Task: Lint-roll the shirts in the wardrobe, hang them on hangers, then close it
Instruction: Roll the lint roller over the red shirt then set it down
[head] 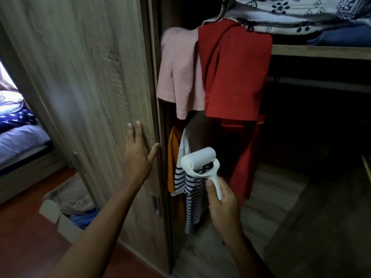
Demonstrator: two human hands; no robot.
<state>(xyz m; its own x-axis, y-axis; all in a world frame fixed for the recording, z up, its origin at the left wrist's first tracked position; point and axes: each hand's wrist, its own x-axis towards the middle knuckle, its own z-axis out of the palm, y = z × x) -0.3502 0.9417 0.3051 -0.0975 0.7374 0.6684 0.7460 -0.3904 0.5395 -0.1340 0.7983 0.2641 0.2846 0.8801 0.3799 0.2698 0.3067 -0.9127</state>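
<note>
My left hand [138, 151] lies flat and open against the wooden wardrobe door [90, 87], thumb at the door's right edge. My right hand [222, 199] grips the handle of a white lint roller [198, 160], held up in front of the open wardrobe. A pink shirt [180, 71] and a red shirt [232, 73] hang draped from the upper shelf edge. Below them hang an orange shirt [172, 157], a navy-and-white striped shirt [190, 197] and another red garment [247, 157]. The hangers themselves are hidden.
A patterned black-and-white cloth [291, 15] and a blue fabric [341, 37] lie on the wardrobe shelf [321, 52]. A cardboard box [66, 215] with clothes sits on the red-brown floor at left. A bed [18, 141] stands behind the door.
</note>
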